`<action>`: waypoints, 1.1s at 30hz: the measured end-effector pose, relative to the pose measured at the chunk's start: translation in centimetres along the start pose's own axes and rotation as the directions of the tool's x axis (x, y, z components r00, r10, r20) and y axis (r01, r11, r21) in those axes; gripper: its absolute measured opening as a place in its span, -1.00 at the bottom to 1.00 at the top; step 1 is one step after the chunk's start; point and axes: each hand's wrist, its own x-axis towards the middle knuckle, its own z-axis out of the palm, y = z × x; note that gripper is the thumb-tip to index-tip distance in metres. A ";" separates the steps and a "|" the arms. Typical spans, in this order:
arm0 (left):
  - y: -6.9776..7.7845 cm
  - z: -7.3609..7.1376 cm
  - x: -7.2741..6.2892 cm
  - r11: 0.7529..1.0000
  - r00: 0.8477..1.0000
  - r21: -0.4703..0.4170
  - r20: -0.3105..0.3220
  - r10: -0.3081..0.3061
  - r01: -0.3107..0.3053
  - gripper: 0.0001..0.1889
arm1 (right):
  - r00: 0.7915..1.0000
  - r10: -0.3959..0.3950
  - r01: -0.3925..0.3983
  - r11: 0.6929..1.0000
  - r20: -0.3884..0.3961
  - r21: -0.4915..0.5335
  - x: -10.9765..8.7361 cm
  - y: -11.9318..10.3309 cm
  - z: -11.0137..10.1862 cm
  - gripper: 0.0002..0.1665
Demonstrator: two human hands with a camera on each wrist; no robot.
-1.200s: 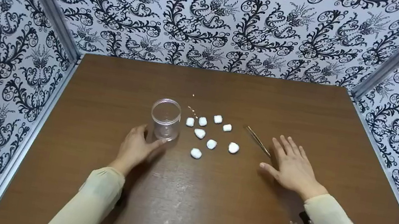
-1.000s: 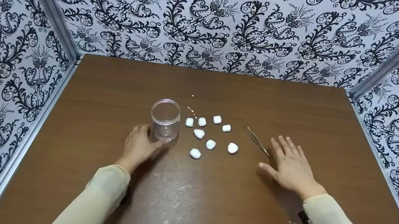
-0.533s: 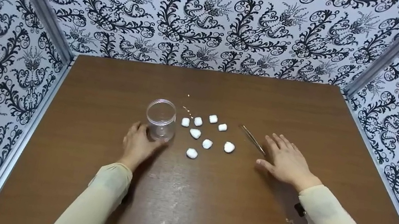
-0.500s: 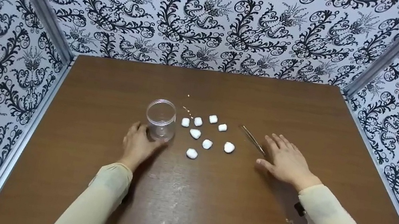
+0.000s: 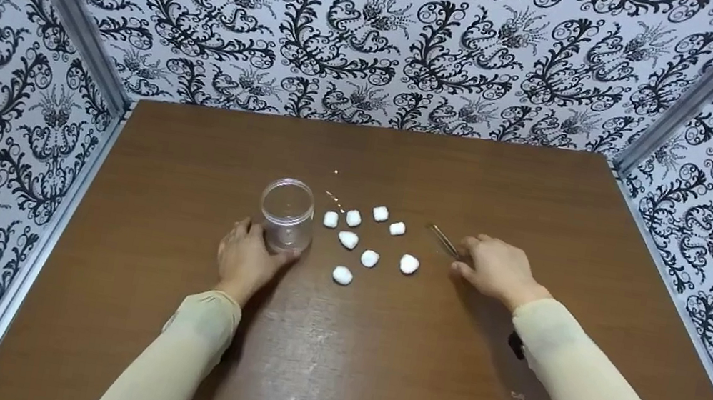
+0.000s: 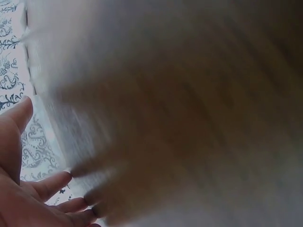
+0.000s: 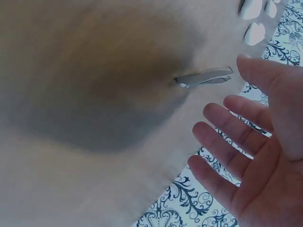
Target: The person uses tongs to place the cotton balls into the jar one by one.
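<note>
A clear, round jar (image 5: 287, 217) stands upright on the brown table. My left hand (image 5: 245, 259) holds its lower part, thumb at the near side and fingers round the left. The left wrist view has the thumb (image 6: 19, 116) and fingers (image 6: 52, 185) spread. Metal tweezers (image 5: 444, 239) lie on the table to the right, their near end overlapped by the fingertips of my right hand (image 5: 497, 268). In the right wrist view that hand is loosely bent, with the tweezers (image 7: 204, 78) close before its thumb. Several white cotton balls (image 5: 370, 258) are scattered between jar and tweezers.
Behind the jar lie small bright specks (image 5: 335, 199) on the brown tabletop (image 5: 328, 369). Patterned black-and-white walls (image 5: 383, 38) enclose the table at the back and on both sides, with grey posts at the corners.
My right hand has shifted left onto the near end of the tweezers, its fingers now bent. The left hand moved slightly closer round the jar. The whole head view has shifted a little.
</note>
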 end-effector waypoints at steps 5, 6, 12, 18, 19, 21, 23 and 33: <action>0.2 -0.2 0.0 1.000 1.000 0.012 -0.003 -0.015 0.015 -0.16 | 1.000 -0.014 0.013 1.000 -0.025 -0.025 1.7 -0.1 0.4 -0.62; 0.2 -0.2 0.0 1.000 1.000 0.014 -0.004 -0.019 0.019 -0.16 | 1.000 -0.014 0.013 0.999 -0.027 -0.030 1.9 -0.2 0.5 -0.65; 0.2 -0.4 0.0 0.999 0.999 0.021 -0.007 -0.033 0.034 -0.17 | 1.000 -0.015 0.014 0.998 -0.017 -0.057 3.2 -0.2 1.4 -0.69; 0.2 -0.4 0.1 1.000 1.000 0.014 -0.015 -0.022 0.023 -0.18 | 0.999 -0.007 0.005 0.999 -0.034 -0.041 3.8 -0.3 2.0 -0.73; 0.2 -0.3 0.1 1.000 1.000 0.014 -0.014 -0.021 0.021 -0.19 | 0.999 -0.004 0.003 0.999 -0.040 -0.034 3.9 -0.3 2.0 -0.74; 0.2 -0.3 0.1 0.999 1.000 0.022 0.000 -0.025 0.025 -0.18 | 0.999 0.002 -0.003 1.000 -0.050 -0.016 3.9 -0.3 2.1 -0.77; 0.2 -0.3 0.2 0.999 0.999 0.036 0.018 -0.030 0.029 -0.17 | 0.998 0.005 -0.005 1.000 -0.057 -0.002 3.9 -0.3 2.2 -0.80; 0.0 -0.4 0.2 0.999 0.999 0.032 0.033 -0.041 0.040 -0.15 | 0.996 -0.040 0.041 0.999 -0.080 0.011 3.5 0.1 2.0 -0.88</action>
